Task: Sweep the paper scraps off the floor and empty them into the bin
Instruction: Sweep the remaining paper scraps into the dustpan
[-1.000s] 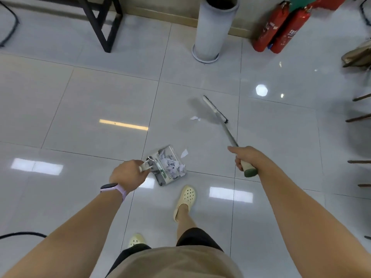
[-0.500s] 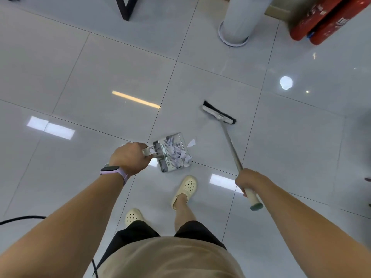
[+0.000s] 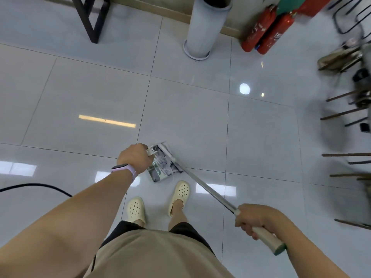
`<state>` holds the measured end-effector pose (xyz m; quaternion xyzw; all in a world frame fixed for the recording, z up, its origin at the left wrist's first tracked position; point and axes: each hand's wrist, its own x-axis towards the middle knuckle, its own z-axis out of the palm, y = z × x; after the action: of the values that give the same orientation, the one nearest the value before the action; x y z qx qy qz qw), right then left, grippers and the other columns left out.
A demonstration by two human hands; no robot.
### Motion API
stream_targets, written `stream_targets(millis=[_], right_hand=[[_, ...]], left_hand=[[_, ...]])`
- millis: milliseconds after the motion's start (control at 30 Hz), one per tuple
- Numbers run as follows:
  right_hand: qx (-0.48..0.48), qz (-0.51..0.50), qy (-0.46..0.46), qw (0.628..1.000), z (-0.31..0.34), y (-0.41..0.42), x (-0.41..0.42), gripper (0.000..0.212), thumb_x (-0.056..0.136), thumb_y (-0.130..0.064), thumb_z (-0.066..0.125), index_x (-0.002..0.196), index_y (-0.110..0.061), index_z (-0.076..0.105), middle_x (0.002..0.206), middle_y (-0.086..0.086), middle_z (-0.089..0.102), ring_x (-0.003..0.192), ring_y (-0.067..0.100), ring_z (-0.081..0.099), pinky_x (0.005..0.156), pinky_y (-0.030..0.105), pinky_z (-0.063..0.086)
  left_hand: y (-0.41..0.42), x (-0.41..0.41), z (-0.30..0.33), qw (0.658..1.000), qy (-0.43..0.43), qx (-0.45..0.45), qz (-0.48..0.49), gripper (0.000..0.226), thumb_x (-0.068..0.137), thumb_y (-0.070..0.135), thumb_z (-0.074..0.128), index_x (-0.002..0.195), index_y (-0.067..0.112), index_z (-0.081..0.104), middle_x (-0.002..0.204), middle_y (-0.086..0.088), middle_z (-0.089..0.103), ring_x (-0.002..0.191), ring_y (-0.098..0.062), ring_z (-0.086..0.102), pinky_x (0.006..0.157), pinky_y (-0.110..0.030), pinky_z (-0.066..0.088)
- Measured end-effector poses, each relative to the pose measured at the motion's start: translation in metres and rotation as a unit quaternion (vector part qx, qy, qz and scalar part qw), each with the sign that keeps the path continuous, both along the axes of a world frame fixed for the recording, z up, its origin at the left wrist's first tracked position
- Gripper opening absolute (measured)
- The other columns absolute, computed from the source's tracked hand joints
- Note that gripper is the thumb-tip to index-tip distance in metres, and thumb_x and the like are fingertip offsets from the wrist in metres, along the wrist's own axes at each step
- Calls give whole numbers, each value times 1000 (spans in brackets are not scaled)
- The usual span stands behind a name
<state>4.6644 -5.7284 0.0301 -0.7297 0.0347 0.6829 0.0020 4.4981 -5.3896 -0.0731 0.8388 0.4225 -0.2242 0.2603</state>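
Observation:
My left hand [image 3: 134, 158] grips the short handle of a grey dustpan [image 3: 158, 175] that rests on the tiled floor just ahead of my feet. White paper scraps [image 3: 165, 164] fill the pan. My right hand [image 3: 253, 219] grips the cream handle of a long broom [image 3: 208, 190]. The broom head [image 3: 169, 155] lies across the pan's open edge, against the scraps. A tall grey cylindrical bin [image 3: 206, 27] stands by the far wall, well beyond the pan.
Two red fire extinguishers [image 3: 267, 33] lean at the wall right of the bin. A black frame leg [image 3: 90, 21] stands at the back left. Chair legs and a bag [image 3: 341, 59] crowd the right edge. A black cable [image 3: 36, 186] crosses the floor at left.
The broom head has been drawn back across the floor to the dustpan's edge. The loose scrap beside the pan is no longer visible on the floor. My right hand has pulled back toward me.

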Motion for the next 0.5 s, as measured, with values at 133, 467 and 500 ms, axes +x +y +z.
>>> stream_targets(millis=[133, 467, 500], right_hand=[[11, -89, -15, 996, 28, -22, -34, 15, 86, -3, 60, 98, -6, 50, 64, 9, 50, 47, 15, 43, 45, 25, 38], [36, -193, -91, 976, 52, -16, -84, 14, 87, 0, 58, 91, -6, 47, 61, 11, 46, 45, 17, 35, 43, 23, 33], [38, -197, -96, 975, 54, -10, -84, 13, 88, 0, 59, 91, -6, 47, 62, 11, 46, 46, 17, 35, 42, 23, 32]], left_hand=[[-5, -33, 1, 999, -26, -17, 13, 25, 92, 49, 58, 94, 25, 64, 88, -2, 68, 80, -29, 63, 68, -30, 48], [20, -143, -3, 989, -94, -47, 106, 26, 90, 60, 57, 97, 36, 66, 84, 6, 69, 87, -24, 65, 66, -29, 43], [22, -157, -2, 985, -104, -52, 127, 27, 90, 60, 58, 98, 36, 67, 81, 8, 68, 83, -23, 64, 65, -28, 43]])
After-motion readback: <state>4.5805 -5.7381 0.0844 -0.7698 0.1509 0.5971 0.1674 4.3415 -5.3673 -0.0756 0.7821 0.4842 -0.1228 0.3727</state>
